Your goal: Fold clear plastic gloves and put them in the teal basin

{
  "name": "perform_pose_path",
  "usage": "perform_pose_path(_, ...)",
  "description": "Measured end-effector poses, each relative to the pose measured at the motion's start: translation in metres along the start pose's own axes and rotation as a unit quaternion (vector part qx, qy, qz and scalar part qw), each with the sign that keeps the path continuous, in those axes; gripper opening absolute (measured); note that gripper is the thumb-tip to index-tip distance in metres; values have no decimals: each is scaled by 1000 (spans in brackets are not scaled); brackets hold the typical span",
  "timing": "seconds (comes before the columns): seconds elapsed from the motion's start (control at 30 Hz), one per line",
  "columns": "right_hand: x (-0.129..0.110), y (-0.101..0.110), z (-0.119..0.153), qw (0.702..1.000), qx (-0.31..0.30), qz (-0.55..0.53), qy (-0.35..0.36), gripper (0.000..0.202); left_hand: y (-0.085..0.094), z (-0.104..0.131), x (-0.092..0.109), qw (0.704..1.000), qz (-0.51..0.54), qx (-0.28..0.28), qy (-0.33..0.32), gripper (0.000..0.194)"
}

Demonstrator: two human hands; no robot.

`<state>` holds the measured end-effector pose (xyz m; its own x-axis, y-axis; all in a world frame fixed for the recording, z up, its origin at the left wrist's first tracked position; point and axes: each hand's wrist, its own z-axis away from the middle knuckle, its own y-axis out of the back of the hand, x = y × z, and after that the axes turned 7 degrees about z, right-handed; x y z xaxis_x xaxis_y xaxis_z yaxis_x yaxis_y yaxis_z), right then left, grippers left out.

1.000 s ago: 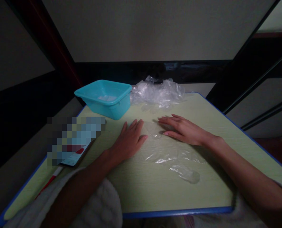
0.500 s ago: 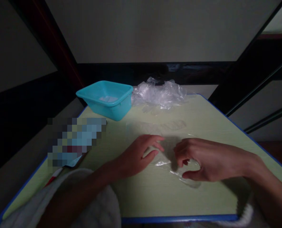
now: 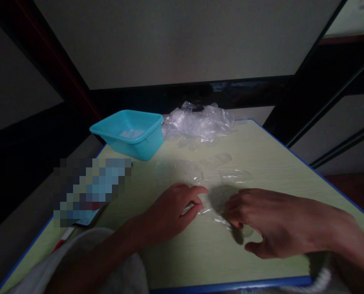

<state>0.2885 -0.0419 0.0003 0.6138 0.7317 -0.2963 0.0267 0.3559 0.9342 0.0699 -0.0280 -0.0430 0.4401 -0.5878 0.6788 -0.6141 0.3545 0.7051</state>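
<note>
Thin clear plastic bags (image 3: 221, 222) lie flat on the table between my two hands; their outlines are faint. My left hand (image 3: 175, 214) rests at their left side. Its thumb and a finger close in a pinch at the plastic's edge, with the index finger stretched just above. On the right, my right hand (image 3: 270, 222) hovers palm down over the plastic, fingers bent and thumb held well apart. Nothing shows in its grasp. Another flat clear piece (image 3: 235, 176) lies just beyond the right fingers.
A turquoise plastic basin (image 3: 151, 145) with something pale inside stands at the back left. Beside it is a crumpled heap of clear plastic bags (image 3: 200, 122). A pixelated flat object (image 3: 92, 192) and a red-and-white stick-like item (image 3: 63, 239) lie along the table's (image 3: 175, 265) left side.
My right hand has shifted slightly down and right, its thumb moving farther from the fingers. My left hand's thumb and finger have come together. The view has tilted a little.
</note>
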Motion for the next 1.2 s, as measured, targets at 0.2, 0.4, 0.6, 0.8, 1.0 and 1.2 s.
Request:
perform_pose_path(0.2,0,3,-7,996,-78,34,11,6,0,1,1,999,-33,-5,-7,23)
perform_pose_path(0.4,6,-2,-8,997,-64,11,32,4,3,2,2,998,-50,-15,-28,17)
perform_pose_path(0.6,8,-5,-8,998,-55,-1,40,6,0,1,-5,999,-32,-17,-38,19)
perform_pose_path(0.8,7,-3,-9,998,-38,-18,41,15,-2,7,-14,999,49,-11,11,22)
perform_pose_path(1.0,4,-1,-9,999,-4,-37,30,19,-2,14,-18,995,94,-20,17,25)
perform_pose_path(1.2,5,8,-6,1000,0,2,12,23,-2,10,-18,992,122,-29,17,27)
